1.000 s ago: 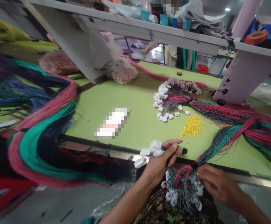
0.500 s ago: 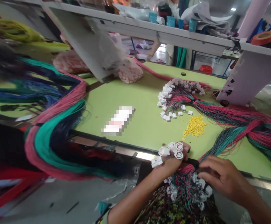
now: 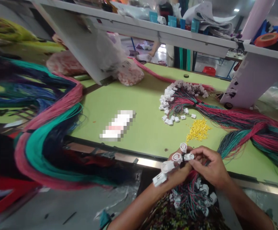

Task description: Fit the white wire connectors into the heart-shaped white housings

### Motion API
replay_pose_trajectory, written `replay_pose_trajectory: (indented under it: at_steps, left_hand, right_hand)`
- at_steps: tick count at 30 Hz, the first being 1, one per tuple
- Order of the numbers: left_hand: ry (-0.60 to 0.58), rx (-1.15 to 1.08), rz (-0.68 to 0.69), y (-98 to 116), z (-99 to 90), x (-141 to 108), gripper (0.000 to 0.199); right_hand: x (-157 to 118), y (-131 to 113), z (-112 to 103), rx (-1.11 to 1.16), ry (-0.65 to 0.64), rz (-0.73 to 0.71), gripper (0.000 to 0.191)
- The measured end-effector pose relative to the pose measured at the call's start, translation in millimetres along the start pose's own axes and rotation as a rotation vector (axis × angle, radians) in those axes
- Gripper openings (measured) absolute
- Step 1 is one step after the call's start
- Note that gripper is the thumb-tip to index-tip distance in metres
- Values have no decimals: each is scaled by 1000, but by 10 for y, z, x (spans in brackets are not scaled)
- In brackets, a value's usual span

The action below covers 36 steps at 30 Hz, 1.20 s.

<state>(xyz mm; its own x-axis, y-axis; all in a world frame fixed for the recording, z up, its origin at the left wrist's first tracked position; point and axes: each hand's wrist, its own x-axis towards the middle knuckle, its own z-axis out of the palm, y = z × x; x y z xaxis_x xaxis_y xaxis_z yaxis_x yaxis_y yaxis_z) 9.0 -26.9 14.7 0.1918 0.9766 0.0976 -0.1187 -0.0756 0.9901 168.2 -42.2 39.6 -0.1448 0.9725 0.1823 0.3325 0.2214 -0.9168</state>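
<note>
A long workbench with a pale green top (image 3: 139, 140) fills the middle of the frame, beneath a grey metal shelf (image 3: 158, 35) crossing the top, with a roll of orange tape (image 3: 266, 39) at upper right. Thick hanks of pink, teal and navy wire (image 3: 48, 127) sweep across the left side. A red-and-teal wire bundle (image 3: 256, 137) runs in from the right to a fan of white plastic connectors (image 3: 169, 102) near the bench's centre, just beside a small heap of yellow plastic bits (image 3: 198, 130). At lower centre, over the bench's near edge, the left hand (image 3: 177, 171) is closed around a bunch of wires, its white triangular-faced connectors (image 3: 177, 157) standing past the fingers. The right hand (image 3: 209, 164) curls over them, pinching the connector bodies. More wired white connectors (image 3: 191, 198) hang below. Holding the plastic housings rather than the thin leads looks the better grip, since tugging could strain the wires.
</note>
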Motion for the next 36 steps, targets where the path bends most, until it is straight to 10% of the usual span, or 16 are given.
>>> replay_pose_trajectory:
  at_steps: [4,14,25,36]
  left_hand:
    - [-207,-136,-179,61,-168,-14,13]
    - [-286,-172,-413,-6,-294,85,31]
    - [5,-203,-362,-8,-251,-103,25]
    - [154,-354,-423,-88,-163,-110,37]
  right_hand:
    - [-44,117,-152,25,-81,-22,10]
    - [113,81,-280,-135,-306,-193,11]
    - [661,502,-83,-493,-251,-119,10]
    - [563,505,-120,-211,-245,-18,13]
